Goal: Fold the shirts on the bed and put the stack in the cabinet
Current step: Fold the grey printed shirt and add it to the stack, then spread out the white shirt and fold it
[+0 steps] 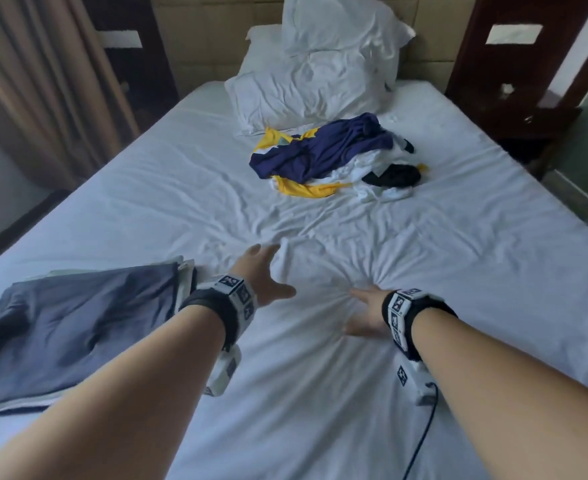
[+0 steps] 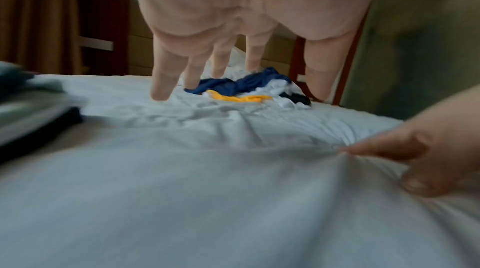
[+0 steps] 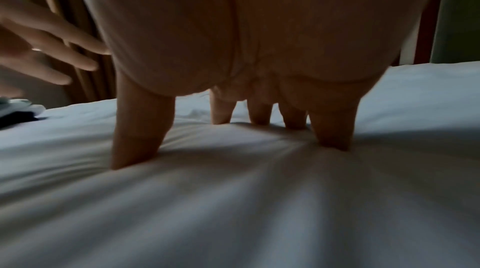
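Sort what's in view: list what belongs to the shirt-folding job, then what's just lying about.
Job:
- folded stack
- pile of unfolded shirts
- left hand, open above the bed sheet
- right hand, pressing the sheet

Lying about:
- pillows
- curtain

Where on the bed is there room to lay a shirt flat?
Bare sheet lies between the hands and the shirt pile, and right of it. Crowded: folded stack at near left, pillows at the head.
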Tool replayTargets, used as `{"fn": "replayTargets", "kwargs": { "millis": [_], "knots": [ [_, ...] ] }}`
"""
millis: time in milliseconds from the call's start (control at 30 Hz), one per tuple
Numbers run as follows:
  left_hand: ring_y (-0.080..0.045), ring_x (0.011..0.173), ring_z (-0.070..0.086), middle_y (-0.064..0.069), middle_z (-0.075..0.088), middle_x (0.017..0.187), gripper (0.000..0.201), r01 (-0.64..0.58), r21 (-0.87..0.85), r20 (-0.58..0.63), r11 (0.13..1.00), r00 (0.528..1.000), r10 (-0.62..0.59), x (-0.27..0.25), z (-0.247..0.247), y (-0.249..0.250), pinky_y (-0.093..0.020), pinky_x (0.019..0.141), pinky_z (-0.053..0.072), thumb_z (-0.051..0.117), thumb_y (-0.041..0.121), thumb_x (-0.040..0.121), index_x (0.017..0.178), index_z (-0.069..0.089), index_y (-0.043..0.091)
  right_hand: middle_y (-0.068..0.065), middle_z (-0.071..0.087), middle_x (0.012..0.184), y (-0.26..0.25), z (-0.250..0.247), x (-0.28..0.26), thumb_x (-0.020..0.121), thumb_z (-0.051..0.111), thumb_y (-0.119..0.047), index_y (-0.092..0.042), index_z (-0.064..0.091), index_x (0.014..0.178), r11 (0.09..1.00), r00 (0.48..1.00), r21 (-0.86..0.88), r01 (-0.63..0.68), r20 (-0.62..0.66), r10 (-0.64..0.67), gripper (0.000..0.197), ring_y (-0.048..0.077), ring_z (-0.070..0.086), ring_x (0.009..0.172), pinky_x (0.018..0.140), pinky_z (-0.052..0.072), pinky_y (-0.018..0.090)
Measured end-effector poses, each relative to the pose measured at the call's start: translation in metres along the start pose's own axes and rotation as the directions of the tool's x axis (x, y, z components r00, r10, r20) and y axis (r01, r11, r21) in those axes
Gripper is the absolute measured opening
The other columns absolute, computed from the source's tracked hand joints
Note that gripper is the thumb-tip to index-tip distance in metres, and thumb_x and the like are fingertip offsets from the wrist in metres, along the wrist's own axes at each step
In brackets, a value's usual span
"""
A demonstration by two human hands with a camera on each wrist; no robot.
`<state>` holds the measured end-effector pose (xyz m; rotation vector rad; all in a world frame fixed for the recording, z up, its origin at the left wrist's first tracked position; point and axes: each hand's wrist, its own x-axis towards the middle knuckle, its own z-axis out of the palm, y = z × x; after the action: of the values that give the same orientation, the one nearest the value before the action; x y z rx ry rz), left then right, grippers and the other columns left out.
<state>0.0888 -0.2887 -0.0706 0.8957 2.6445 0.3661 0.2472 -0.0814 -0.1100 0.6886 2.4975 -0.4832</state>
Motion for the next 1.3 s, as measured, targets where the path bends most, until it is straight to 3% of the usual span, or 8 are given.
{"fn": "replayTargets", "kwargs": {
  "millis": [267, 433, 567, 700, 867, 1000, 1167, 1300],
  "knots": [
    [-0.044, 0.154, -0.011, -0.003, -0.017, 0.169, 0.145, 0.030, 0.291, 0.261, 0.956, 0.959, -0.110, 0.088, 0.038, 0.063, -0.073, 0.117, 0.016, 0.085, 0.078, 0.048, 0.155, -0.010, 0.054, 0.005, 0.023, 0.166, 0.008, -0.010, 0.022, 0.080, 0.070, -0.067, -0.034, 0.017, 0.160, 0.984, 0.989, -0.155, 0.083, 0.133, -0.062, 0.101, 0.033, 0.034, 0.147, 0.117, 0.034, 0.045],
    [-0.049, 0.149, 0.019, -0.010, 0.003, 0.167, 0.163, 0.003, 0.439, 0.351, 0.898, 0.920, -0.174, 0.114, 0.055, 0.071, -0.068, 0.111, 0.034, 0.064, 0.100, 0.006, 0.148, -0.009, 0.065, -0.011, 0.052, 0.149, 0.030, -0.037, 0.044, 0.067, 0.078, -0.055, -0.046, 0.046, 0.147, 0.995, 0.994, -0.084, 0.044, 0.105, -0.036, 0.086, 0.017, 0.057, 0.128, 0.108, 0.046, 0.032],
    [-0.047, 0.148, 0.020, -0.008, 0.011, 0.165, 0.161, -0.010, 0.420, 0.361, 0.907, 0.919, -0.157, 0.118, 0.057, 0.070, -0.066, 0.112, 0.034, 0.062, 0.100, 0.006, 0.148, -0.006, 0.067, 0.000, 0.074, 0.086, 0.040, -0.076, 0.078, 0.077, 0.081, -0.044, -0.017, 0.077, 0.101, 0.992, 0.993, 0.111, -0.057, 0.110, 0.045, 0.037, 0.018, 0.066, 0.068, 0.071, 0.059, 0.032],
    [-0.046, 0.148, 0.015, -0.007, 0.013, 0.162, 0.155, -0.006, 0.405, 0.362, 0.914, 0.920, -0.153, 0.122, 0.065, 0.062, -0.065, 0.111, 0.034, 0.064, 0.098, 0.009, 0.144, -0.006, 0.070, 0.011, 0.076, 0.084, 0.038, -0.103, 0.116, 0.081, 0.079, -0.014, -0.007, 0.076, 0.094, 0.987, 0.995, 0.147, -0.067, -0.070, 0.078, 0.015, 0.028, 0.074, 0.077, 0.075, 0.064, 0.041],
    [-0.050, 0.147, 0.012, -0.010, 0.007, 0.163, 0.156, 0.013, 0.408, 0.383, 0.913, 0.905, -0.184, 0.134, 0.068, 0.064, -0.068, 0.112, 0.032, 0.068, 0.094, 0.010, 0.145, -0.007, 0.070, 0.009, 0.033, 0.155, 0.046, -0.127, 0.182, 0.074, 0.081, -0.040, -0.029, 0.041, 0.147, 0.994, 0.923, -0.086, -0.063, -0.383, 0.025, 0.085, 0.033, 0.035, 0.141, 0.111, 0.039, 0.040],
    [-0.051, 0.148, 0.009, -0.011, 0.005, 0.163, 0.155, 0.010, 0.397, 0.398, 0.918, 0.899, -0.182, 0.135, 0.068, 0.064, -0.068, 0.114, 0.029, 0.070, 0.092, 0.013, 0.146, -0.006, 0.068, 0.004, -0.016, 0.167, 0.058, -0.130, 0.216, 0.059, 0.087, -0.058, -0.041, 0.006, 0.158, 0.966, 0.941, -0.211, -0.152, -0.330, 0.076, 0.130, 0.039, -0.015, 0.153, 0.121, 0.013, 0.056],
    [-0.046, 0.151, 0.006, -0.007, 0.007, 0.164, 0.157, 0.019, 0.408, 0.402, 0.913, 0.894, -0.198, 0.137, 0.067, 0.061, -0.067, 0.116, 0.027, 0.071, 0.094, 0.012, 0.146, -0.006, 0.069, 0.010, 0.030, 0.160, 0.059, -0.130, 0.224, 0.057, 0.091, -0.058, -0.022, 0.020, 0.158, 0.975, 0.956, -0.185, -0.124, -0.287, 0.067, 0.128, 0.035, 0.020, 0.150, 0.119, 0.030, 0.049],
    [-0.046, 0.152, 0.004, -0.008, 0.006, 0.165, 0.155, 0.011, 0.430, 0.397, 0.903, 0.895, -0.201, 0.134, 0.063, 0.065, -0.067, 0.118, 0.024, 0.073, 0.094, 0.017, 0.148, -0.006, 0.068, 0.016, 0.038, 0.154, 0.058, -0.129, 0.221, 0.055, 0.096, -0.049, -0.019, 0.007, 0.157, 0.991, 0.948, -0.049, -0.124, -0.300, 0.104, 0.139, 0.038, 0.045, 0.137, 0.109, 0.043, 0.052]
  ]
}}
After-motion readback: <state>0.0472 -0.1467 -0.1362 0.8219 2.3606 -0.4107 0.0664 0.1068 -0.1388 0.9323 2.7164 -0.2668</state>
